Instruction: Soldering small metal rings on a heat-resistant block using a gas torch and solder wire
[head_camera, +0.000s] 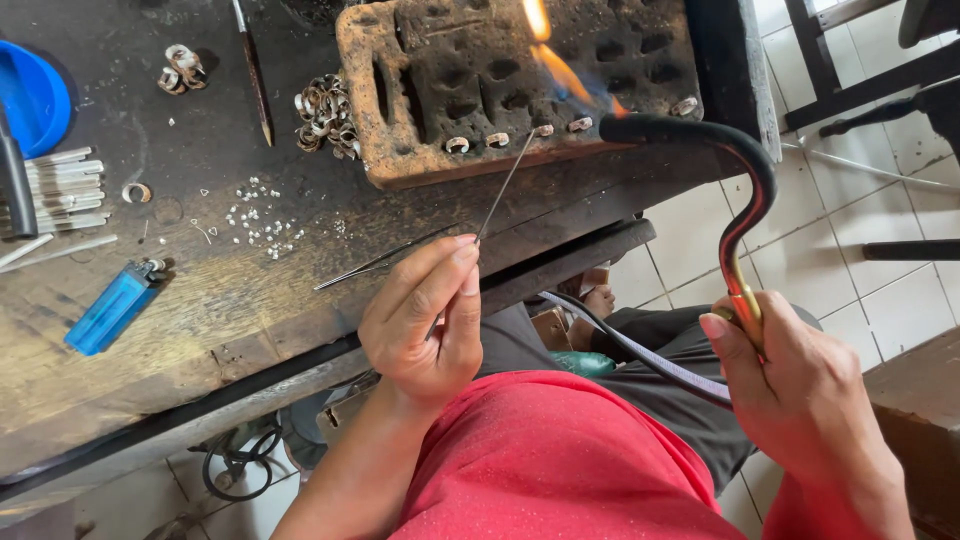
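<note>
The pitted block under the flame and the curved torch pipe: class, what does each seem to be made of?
Pitted block: probably fire brick or charcoal, with a rough, scorched, rust-brown surface. Torch pipe: metal, seemingly brass, golden and shiny near the right hand, blackened toward the tip.

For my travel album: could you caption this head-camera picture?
Left hand touches thin wire to small rings while right hand aims flaming torch.

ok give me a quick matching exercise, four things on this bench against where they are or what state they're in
Things:
1. lighter
2. torch
3. thin rod
4. bowl

Places or states:
A. pinched in the left hand
B. blue, at the bench's far left edge
C. held in the right hand, flame lit
D. blue, lying flat near the bench's front edge

Pairs: 1-D, 2-C, 3-A, 4-B
</note>
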